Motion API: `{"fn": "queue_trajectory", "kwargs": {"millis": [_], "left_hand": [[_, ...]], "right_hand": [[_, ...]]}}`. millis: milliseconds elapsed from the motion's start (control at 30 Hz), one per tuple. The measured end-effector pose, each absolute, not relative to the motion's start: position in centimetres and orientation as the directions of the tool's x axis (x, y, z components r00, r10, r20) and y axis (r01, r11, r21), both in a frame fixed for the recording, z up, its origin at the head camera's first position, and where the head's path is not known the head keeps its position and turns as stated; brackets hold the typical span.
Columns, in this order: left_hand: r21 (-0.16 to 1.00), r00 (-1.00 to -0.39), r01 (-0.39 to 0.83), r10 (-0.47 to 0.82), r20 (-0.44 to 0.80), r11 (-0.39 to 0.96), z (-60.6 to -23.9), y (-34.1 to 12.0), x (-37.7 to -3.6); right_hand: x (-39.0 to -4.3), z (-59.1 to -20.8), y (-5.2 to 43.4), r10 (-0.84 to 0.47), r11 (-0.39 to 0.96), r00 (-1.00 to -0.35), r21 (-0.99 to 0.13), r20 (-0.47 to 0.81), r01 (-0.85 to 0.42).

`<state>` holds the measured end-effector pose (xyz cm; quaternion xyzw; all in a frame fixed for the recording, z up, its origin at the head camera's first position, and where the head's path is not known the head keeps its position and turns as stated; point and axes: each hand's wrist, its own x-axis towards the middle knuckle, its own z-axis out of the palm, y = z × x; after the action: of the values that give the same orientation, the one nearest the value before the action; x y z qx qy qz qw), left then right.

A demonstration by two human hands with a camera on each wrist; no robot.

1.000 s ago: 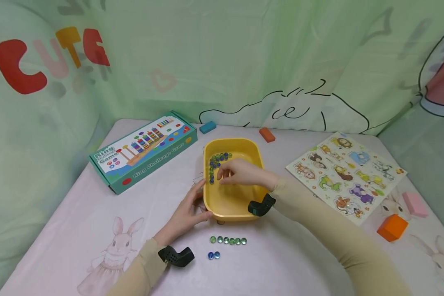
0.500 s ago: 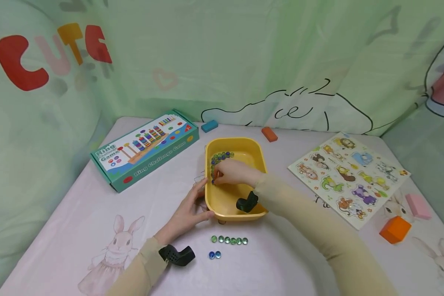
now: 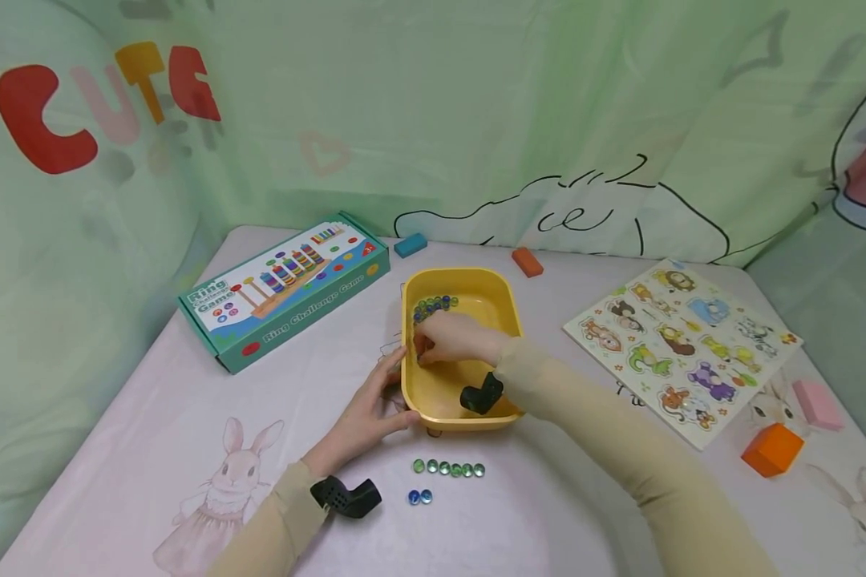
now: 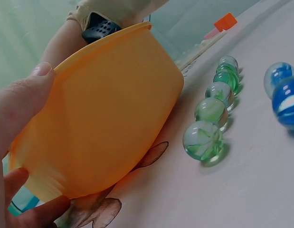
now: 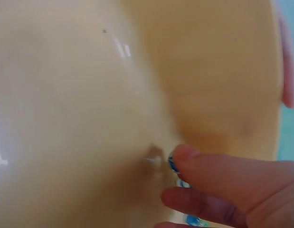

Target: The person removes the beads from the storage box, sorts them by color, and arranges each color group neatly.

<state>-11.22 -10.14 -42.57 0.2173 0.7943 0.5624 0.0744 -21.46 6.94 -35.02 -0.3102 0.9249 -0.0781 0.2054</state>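
My right hand (image 3: 451, 336) reaches into a yellow plastic tub (image 3: 508, 300) at its left wall. Its thumb tip presses a blue marble (image 5: 173, 162) on the side nearest the tub's floor, with curled fingers close below; the far side of the pinch is hidden. Several green and blue marbles (image 3: 436, 304) line the tub's back-left corner; the hand covers part of that row. My left hand (image 3: 361, 413) holds the tub's near-left corner, thumb on the rim and fingers against the outside wall.
On the table before the tub lie a row of several green marbles (image 3: 444, 468) and two blue marbles (image 3: 420, 497). A Ring Challenge Game box (image 3: 289, 288) stands left. An animal puzzle board (image 3: 681, 353) lies right, near orange (image 3: 772, 449) and pink blocks (image 3: 818, 404).
My right hand has moved left and down to the tub's left wall, at the near end of the marble row. The left hand has kept its hold on the tub.
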Motion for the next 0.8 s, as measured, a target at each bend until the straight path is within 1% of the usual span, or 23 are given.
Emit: {"fn": "queue_trajectory", "kwargs": {"millis": [133,200,367,467,700,800], "left_hand": [[0.929,-0.898,0.244,0.427,0.108,0.278,-42.1,-10.0,-11.1],[0.932,-0.897,0.239,0.429,0.104,0.273,-41.3,-9.9,-10.7],[0.935,-0.895,0.234,0.434,0.099,0.268,-39.2,-9.8,-9.9],[0.932,-0.894,0.243,0.434,0.108,0.268,-39.0,-9.8,-9.8],[0.931,-0.894,0.249,0.434,0.113,0.269,-39.2,-9.8,-9.8],[0.929,-0.894,0.252,0.433,0.116,0.272,-39.0,-9.8,-9.8]], "right_hand": [[-21.3,-34.0,7.9,-0.639,0.767,-0.703,-0.318,-0.313,-0.557],[-21.2,-33.4,8.4,-0.648,0.759,-0.698,-0.332,-0.304,-0.560],[-20.6,-32.1,9.7,-0.667,0.741,-0.698,-0.326,-0.260,-0.587],[-20.0,-31.4,10.4,-0.683,0.725,-0.693,-0.333,-0.233,-0.603],[-17.8,-30.0,11.6,-0.656,0.740,-0.716,-0.391,-0.240,-0.547],[-16.9,-29.9,12.1,-0.659,0.733,-0.721,-0.403,-0.216,-0.548]]}}
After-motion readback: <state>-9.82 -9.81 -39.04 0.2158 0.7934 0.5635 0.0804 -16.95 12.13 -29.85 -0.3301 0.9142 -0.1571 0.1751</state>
